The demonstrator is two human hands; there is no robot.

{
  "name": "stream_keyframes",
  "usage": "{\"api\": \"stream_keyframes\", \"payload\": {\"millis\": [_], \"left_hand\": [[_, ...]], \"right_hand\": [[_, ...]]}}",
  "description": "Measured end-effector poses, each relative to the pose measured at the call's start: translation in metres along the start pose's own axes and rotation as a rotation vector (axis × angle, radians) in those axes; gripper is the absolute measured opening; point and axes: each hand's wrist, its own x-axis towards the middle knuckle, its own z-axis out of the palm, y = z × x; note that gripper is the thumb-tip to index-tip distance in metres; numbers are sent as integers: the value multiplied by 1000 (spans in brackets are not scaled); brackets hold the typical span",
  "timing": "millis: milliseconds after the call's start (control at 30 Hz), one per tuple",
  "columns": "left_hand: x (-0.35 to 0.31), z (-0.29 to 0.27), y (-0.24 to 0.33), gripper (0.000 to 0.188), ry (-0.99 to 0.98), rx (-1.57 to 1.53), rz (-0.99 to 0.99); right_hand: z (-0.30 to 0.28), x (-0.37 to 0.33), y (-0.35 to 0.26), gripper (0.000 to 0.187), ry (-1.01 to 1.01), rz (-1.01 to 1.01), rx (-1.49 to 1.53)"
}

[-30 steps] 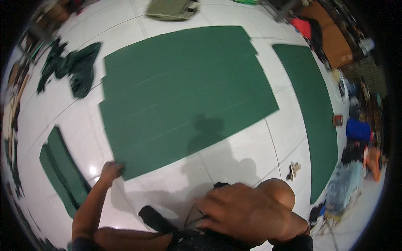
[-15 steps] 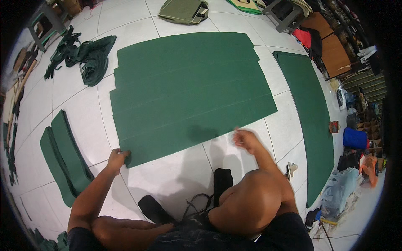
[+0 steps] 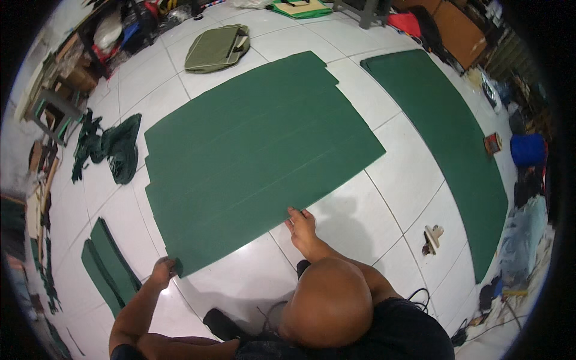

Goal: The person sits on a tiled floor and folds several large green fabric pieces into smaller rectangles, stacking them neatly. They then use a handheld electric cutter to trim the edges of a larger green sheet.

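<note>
Tile lane [image 3: 409, 161] between green sheets [image 3: 258, 156] and long panel [image 3: 453, 138], clip [image 3: 435, 237] in its way.

You wore dark, nearly black clothing [image 3: 408, 330], with a sleeve [image 3: 124, 353] ending near your left elbow [image 3: 122, 336]. Your left hand [image 3: 162, 273], right hand [image 3: 302, 230], forearms [image 3: 135, 311] and rounded knee [image 3: 330, 300] were bare. Your footwear [image 3: 222, 324] was black too, whether socks or shoes unclear.
</note>
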Motion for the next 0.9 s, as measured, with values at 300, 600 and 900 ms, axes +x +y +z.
{"api": "stream_keyframes", "payload": {"millis": [300,600,900], "left_hand": [[31,-27,-14,36,-10,87,-109],[4,6,5,32,58,75,-63],[-56,53,65,59,75,1077,-128]], "right_hand": [[-7,6,0,22,-5,89,41],[0,6,-19,23,-79,147,-87],[19,-55,-67,41,-355,-131,-120]]}}
